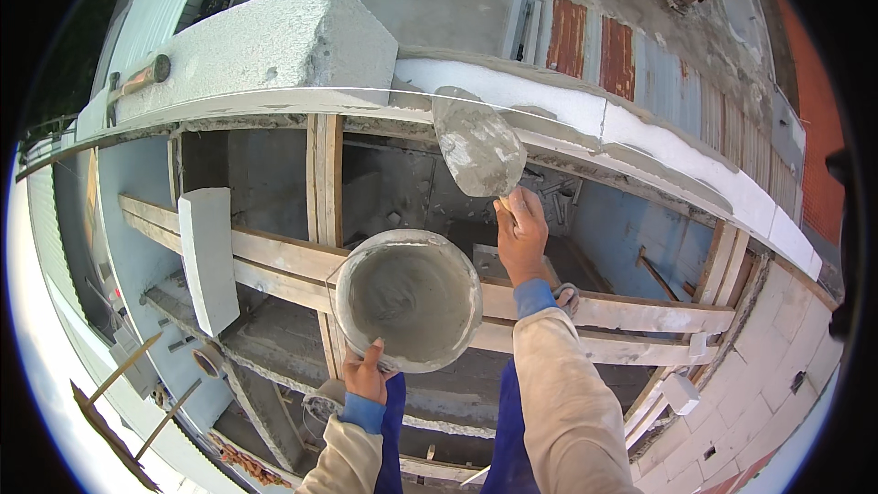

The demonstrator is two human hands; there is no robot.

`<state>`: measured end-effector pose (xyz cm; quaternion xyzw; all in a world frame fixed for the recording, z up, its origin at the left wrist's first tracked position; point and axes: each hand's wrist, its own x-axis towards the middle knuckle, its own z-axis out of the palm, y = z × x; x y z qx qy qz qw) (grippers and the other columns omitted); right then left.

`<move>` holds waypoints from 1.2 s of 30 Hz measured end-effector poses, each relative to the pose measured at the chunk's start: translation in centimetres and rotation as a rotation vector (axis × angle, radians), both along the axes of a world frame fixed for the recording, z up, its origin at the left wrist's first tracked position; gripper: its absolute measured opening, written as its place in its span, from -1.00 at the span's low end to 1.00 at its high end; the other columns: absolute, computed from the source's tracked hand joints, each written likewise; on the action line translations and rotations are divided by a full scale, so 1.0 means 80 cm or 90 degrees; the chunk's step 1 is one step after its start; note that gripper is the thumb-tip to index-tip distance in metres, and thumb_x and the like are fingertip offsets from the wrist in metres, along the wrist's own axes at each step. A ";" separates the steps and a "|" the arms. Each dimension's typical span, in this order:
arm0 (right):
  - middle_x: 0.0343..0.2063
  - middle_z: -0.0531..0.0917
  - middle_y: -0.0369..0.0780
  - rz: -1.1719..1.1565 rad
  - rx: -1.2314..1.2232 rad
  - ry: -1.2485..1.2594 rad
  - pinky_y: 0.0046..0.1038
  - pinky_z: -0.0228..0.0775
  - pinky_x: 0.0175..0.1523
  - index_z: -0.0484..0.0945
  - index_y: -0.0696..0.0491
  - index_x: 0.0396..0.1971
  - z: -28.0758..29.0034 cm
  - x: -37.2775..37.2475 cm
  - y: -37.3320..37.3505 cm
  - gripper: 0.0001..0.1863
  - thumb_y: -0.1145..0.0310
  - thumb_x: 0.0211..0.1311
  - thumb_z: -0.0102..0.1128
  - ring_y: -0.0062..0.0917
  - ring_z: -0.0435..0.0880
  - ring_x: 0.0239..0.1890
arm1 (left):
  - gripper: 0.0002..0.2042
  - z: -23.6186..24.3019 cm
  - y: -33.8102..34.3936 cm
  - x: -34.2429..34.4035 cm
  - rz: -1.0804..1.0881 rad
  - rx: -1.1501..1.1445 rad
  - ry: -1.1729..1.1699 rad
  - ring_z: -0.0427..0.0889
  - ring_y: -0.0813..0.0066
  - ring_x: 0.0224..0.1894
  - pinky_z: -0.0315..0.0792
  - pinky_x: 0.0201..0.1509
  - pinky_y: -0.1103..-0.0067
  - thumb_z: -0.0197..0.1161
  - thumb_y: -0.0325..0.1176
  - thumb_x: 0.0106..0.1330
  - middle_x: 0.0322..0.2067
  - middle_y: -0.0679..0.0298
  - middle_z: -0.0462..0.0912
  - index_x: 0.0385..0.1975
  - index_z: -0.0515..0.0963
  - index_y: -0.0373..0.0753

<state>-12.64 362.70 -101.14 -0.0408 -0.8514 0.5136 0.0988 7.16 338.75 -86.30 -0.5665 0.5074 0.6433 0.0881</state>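
My left hand [368,375] grips the near rim of a round bucket [474,297], thumb over the edge. Grey wet mortar [393,297] lies inside it. My right hand [522,236] is closed round the handle of a mortar-smeared trowel [477,142], whose broad blade points away from me and reaches up to the wall's near edge. Along that wall runs a white block course [540,101] with grey mortar patches. Left of the trowel a large white aerated block [247,46] sits on the wall. A thin string line [274,93] stretches along the wall's near side.
Wooden planks [613,311] span the opening below me, crossed by an upright timber [325,174]. A white block [208,261] rests on them at left. A hammer [142,78] lies on the far-left blocks. Deep drops show between the planks; corrugated roofing [672,64] lies beyond the wall.
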 end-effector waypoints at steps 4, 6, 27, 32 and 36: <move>-0.03 0.67 -0.11 -0.006 0.101 -0.020 -0.27 0.54 0.07 0.60 0.06 0.15 -0.025 -0.035 -0.021 -0.57 0.58 0.26 0.35 -0.16 0.68 -0.02 | -0.52 -0.002 -0.009 0.005 0.003 0.018 0.044 0.70 0.33 -0.02 0.75 -0.18 0.29 0.33 -0.40 0.34 0.03 0.20 0.64 0.26 0.45 -0.24; -0.02 0.68 -0.12 0.032 0.124 -0.027 -0.25 0.53 0.09 0.60 0.05 0.16 -0.030 -0.021 -0.024 -0.55 0.57 0.26 0.35 -0.16 0.67 0.00 | -0.53 0.000 -0.014 0.005 0.016 0.031 0.034 0.70 0.32 -0.03 0.75 -0.18 0.31 0.33 -0.41 0.34 0.01 0.19 0.65 0.25 0.45 -0.25; -0.15 0.75 0.04 -0.108 0.139 -0.326 -0.17 0.55 -0.04 0.61 0.13 0.08 0.204 0.143 0.080 -0.55 0.06 0.47 0.21 -0.04 0.75 -0.09 | -0.45 0.007 -0.008 -0.027 -0.216 -0.026 -0.007 0.70 0.22 -0.07 0.69 -0.09 0.24 0.25 -0.57 0.22 -0.01 0.13 0.66 0.28 0.42 -0.30; -0.24 0.75 0.10 -0.082 0.027 -0.294 -0.11 0.57 -0.05 0.63 0.17 0.03 0.131 0.050 0.129 -0.51 0.01 0.50 0.14 0.07 0.73 -0.13 | -0.44 0.027 0.032 -0.017 -0.235 -0.021 -0.081 0.69 0.16 -0.06 0.68 -0.10 0.12 0.28 -0.52 0.20 -0.01 0.12 0.65 0.27 0.43 -0.25; -0.22 0.75 0.09 -0.151 0.057 -0.305 -0.11 0.57 -0.05 0.65 0.15 0.01 0.110 0.077 0.194 -0.53 0.00 0.49 0.14 0.07 0.73 -0.13 | -0.44 0.024 0.058 -0.009 -0.263 0.002 -0.065 0.68 0.13 -0.03 0.69 -0.10 0.11 0.29 -0.49 0.19 0.01 0.13 0.64 0.26 0.44 -0.23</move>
